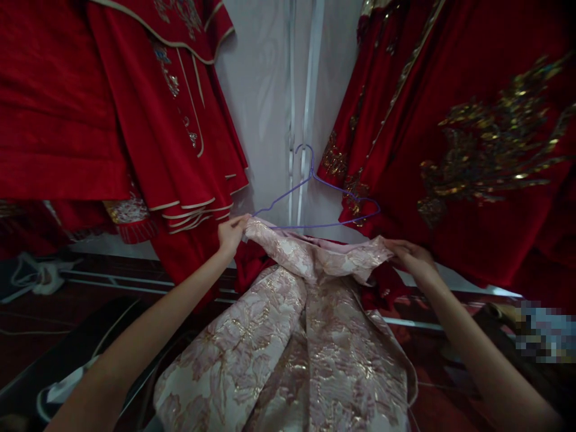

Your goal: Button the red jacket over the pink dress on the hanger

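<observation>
I hold up a pink brocade garment (288, 336) with a floral gold pattern in front of me. My left hand (231, 233) pinches its upper left edge, right at the left end of a thin purple wire hanger (315, 201). My right hand (411, 255) grips the garment's upper right edge, just below the hanger's right end. The hanger sits above the garment's top edge, its hook pointing up before a white panel (270, 90). Both hands are closed on the cloth.
Red embroidered garments hang at the left (135, 108) and at the right (472, 150), with gold trim and ornaments. A white cord or cloth (40, 276) lies low at the far left. Dark floor and a dark object (67, 360) lie below.
</observation>
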Demonstrator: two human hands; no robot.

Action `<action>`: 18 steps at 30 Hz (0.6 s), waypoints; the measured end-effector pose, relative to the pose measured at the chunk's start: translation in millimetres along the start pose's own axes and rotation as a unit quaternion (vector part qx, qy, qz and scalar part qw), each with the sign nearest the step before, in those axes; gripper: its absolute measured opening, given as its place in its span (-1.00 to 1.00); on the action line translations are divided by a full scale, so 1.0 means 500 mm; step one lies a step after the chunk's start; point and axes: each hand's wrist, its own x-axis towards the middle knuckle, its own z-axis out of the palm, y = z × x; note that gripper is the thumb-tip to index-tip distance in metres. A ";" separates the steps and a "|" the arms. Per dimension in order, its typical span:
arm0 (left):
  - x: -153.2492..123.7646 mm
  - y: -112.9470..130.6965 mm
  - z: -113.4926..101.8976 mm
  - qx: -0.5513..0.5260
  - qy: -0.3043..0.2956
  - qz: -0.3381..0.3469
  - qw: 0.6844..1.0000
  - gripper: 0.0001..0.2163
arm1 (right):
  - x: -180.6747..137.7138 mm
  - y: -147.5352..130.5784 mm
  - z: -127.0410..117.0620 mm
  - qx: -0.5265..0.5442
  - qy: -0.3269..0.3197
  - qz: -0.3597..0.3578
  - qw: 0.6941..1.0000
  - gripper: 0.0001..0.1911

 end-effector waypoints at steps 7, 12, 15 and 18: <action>-0.120 0.059 0.052 0.164 0.176 0.148 0.959 -0.80 | -0.119 -0.035 0.100 -0.053 -0.237 -0.062 0.968 -0.68; -0.093 0.025 0.079 0.128 0.241 0.045 0.961 -0.80 | -0.143 -0.076 0.143 -0.056 -0.299 -0.091 0.948 -0.63; -0.109 -0.023 0.070 0.124 0.248 0.018 0.961 -0.78 | -0.146 -0.085 0.136 -0.062 -0.293 -0.106 0.948 -0.64; -0.164 -0.030 0.065 0.144 0.239 0.047 0.959 -0.77 | -0.145 -0.086 0.122 -0.067 -0.274 -0.109 0.953 -0.66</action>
